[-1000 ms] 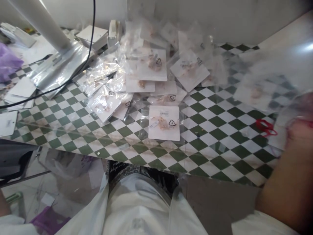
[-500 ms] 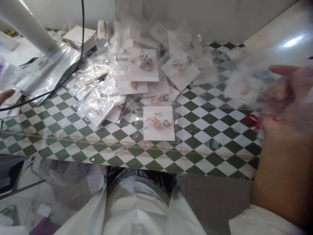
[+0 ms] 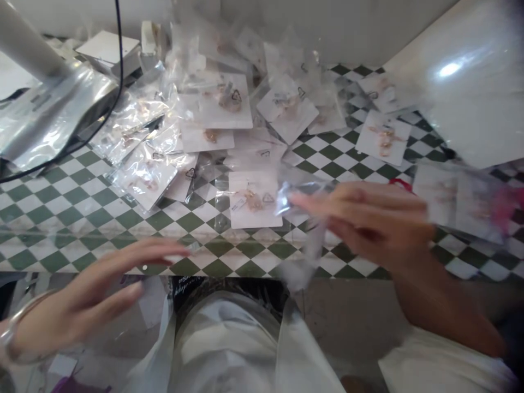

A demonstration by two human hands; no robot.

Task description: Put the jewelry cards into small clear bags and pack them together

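My right hand [image 3: 372, 218] pinches a clear plastic bag [image 3: 301, 262], blurred by motion, over the front of the checked table. Just left of its fingertips lies a bagged white card [image 3: 256, 199] with gold-coloured jewellery and a recycling mark. My left hand [image 3: 110, 284] is at the table's front edge, fingers stretched out and apart, holding nothing. A silver bangle circles that wrist.
Behind are piled many bagged jewellery cards [image 3: 221, 101]. Two more cards [image 3: 385, 136] lie right of them, near a white panel [image 3: 470, 82]. Empty-looking clear bags [image 3: 53, 120], a black cable [image 3: 118, 82] and a stack of white cards [image 3: 108, 49] are at left.
My right hand has come in from the far right to the middle with a clear bag. My left hand has moved from the left edge to the table's front. The view has shifted slightly.
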